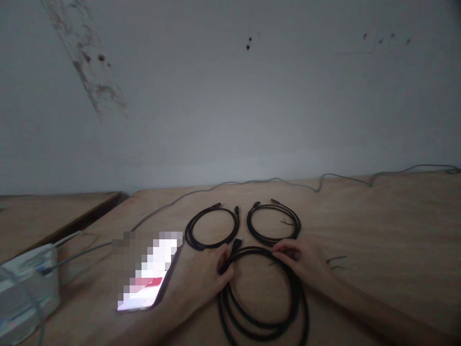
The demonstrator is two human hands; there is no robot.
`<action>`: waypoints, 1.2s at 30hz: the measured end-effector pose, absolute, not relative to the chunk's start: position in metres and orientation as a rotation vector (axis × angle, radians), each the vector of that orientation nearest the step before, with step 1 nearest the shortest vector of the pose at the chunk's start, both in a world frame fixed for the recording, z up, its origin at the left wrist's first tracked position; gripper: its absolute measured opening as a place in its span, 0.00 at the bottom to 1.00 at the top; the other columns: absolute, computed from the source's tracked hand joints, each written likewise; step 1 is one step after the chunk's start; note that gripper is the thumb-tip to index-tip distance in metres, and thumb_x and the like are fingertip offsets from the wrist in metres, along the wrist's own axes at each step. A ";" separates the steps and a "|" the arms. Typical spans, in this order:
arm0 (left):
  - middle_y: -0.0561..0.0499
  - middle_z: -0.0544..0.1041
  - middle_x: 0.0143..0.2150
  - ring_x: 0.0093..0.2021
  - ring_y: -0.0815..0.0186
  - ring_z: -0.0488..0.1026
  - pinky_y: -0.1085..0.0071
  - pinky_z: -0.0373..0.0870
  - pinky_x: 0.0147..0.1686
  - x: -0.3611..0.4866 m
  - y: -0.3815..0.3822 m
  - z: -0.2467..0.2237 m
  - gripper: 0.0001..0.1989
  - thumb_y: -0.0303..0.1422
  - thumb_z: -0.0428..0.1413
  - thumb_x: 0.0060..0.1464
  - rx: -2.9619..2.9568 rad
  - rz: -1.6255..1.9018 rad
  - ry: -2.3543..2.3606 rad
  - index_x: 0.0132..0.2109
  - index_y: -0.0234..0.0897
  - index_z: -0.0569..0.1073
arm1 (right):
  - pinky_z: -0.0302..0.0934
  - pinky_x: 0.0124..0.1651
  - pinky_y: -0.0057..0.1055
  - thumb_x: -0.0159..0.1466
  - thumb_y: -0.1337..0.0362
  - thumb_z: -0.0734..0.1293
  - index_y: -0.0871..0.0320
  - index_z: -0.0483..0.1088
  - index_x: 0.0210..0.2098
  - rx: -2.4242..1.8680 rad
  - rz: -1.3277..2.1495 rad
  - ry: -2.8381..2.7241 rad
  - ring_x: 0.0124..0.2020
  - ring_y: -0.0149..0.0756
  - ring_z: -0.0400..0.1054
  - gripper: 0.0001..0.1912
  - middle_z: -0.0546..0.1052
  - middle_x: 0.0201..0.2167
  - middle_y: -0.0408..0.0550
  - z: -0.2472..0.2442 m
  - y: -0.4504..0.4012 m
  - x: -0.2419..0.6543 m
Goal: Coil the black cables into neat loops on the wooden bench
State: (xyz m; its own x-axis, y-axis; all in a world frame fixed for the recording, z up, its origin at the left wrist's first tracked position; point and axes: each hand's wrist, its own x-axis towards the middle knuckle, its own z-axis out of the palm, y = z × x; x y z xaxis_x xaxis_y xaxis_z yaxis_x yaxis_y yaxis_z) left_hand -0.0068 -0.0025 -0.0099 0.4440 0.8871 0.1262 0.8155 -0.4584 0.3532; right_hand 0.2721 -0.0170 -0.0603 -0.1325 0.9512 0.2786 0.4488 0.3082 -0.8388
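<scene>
Three coils of black cable lie on a light wooden table. My left hand is curled around the near, largest coil, close to its black plug. My right hand is on the top of that same coil, with its fingertips pinching the cable. A smaller coil lies just beyond my left hand. Another small coil, with a few thin loose wires on it, lies beyond my right hand. Neither small coil touches my hands.
A phone with a pixelated screen lies left of my left hand. A thin grey cable runs along the table's far edge by the wall. A white package sits at the left, beside a second table. Short wires lie right of my right hand.
</scene>
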 end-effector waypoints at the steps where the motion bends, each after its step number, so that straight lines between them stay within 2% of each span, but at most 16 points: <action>1: 0.55 0.70 0.28 0.28 0.65 0.66 0.70 0.53 0.28 -0.007 -0.002 -0.011 0.08 0.37 0.52 0.58 2.455 0.439 1.479 0.33 0.39 0.66 | 0.72 0.43 0.34 0.66 0.56 0.68 0.53 0.79 0.41 -1.256 0.780 -1.700 0.40 0.42 0.78 0.10 0.83 0.39 0.48 -0.063 -0.016 0.272; 4: 0.55 0.69 0.28 0.29 0.65 0.67 0.70 0.53 0.29 -0.007 -0.001 -0.013 0.07 0.36 0.52 0.57 2.451 0.450 1.475 0.33 0.40 0.65 | 0.72 0.40 0.34 0.64 0.55 0.70 0.55 0.77 0.44 -1.268 0.805 -1.634 0.37 0.42 0.78 0.13 0.83 0.38 0.49 -0.066 -0.014 0.272; 10: 0.55 0.69 0.28 0.29 0.65 0.66 0.70 0.53 0.29 -0.005 0.000 -0.013 0.07 0.36 0.52 0.57 2.455 0.432 1.482 0.33 0.40 0.65 | 0.71 0.42 0.34 0.66 0.55 0.69 0.52 0.80 0.36 -1.304 0.710 -1.759 0.39 0.42 0.78 0.10 0.84 0.37 0.46 -0.059 -0.014 0.272; 17: 0.55 0.70 0.27 0.29 0.65 0.67 0.70 0.53 0.29 -0.006 -0.001 -0.012 0.07 0.36 0.52 0.57 2.444 0.426 1.483 0.33 0.40 0.65 | 0.69 0.36 0.31 0.66 0.57 0.67 0.54 0.78 0.35 -1.306 0.708 -1.755 0.34 0.39 0.77 0.10 0.82 0.32 0.45 -0.064 -0.013 0.270; 23: 0.55 0.70 0.28 0.29 0.64 0.67 0.69 0.52 0.29 -0.004 -0.002 -0.010 0.08 0.38 0.52 0.57 2.435 0.395 1.503 0.33 0.40 0.65 | 0.66 0.28 0.28 0.60 0.60 0.72 0.55 0.78 0.35 -1.345 0.688 -1.796 0.27 0.36 0.73 0.06 0.80 0.29 0.45 -0.060 -0.017 0.271; 28: 0.54 0.71 0.29 0.30 0.64 0.68 0.69 0.52 0.29 -0.005 -0.002 -0.011 0.07 0.37 0.51 0.57 2.436 0.392 1.489 0.34 0.40 0.65 | 0.65 0.28 0.29 0.60 0.61 0.72 0.54 0.78 0.32 -1.379 0.622 -1.801 0.27 0.36 0.73 0.03 0.80 0.28 0.44 -0.056 -0.019 0.272; 33: 0.55 0.71 0.29 0.29 0.64 0.68 0.69 0.53 0.29 -0.006 -0.002 -0.011 0.06 0.37 0.52 0.57 2.442 0.394 1.490 0.34 0.40 0.66 | 0.67 0.32 0.30 0.63 0.60 0.70 0.55 0.76 0.30 -1.336 0.560 -1.770 0.31 0.37 0.74 0.07 0.79 0.30 0.45 -0.059 -0.016 0.272; 36: 0.55 0.71 0.28 0.29 0.65 0.67 0.70 0.53 0.29 -0.006 -0.001 -0.012 0.07 0.37 0.52 0.57 2.449 0.406 1.484 0.33 0.40 0.66 | 0.66 0.31 0.30 0.64 0.55 0.69 0.55 0.75 0.31 -1.351 0.626 -1.721 0.29 0.37 0.73 0.11 0.79 0.29 0.45 -0.062 -0.015 0.272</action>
State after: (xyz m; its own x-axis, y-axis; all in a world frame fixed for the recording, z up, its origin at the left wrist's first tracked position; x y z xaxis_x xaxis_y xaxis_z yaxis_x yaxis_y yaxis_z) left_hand -0.0064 -0.0012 -0.0118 0.4429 0.8902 0.1071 0.8209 -0.4506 0.3508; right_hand 0.2721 -0.0147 -0.0623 -0.0674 0.9495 0.3065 0.5304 0.2943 -0.7950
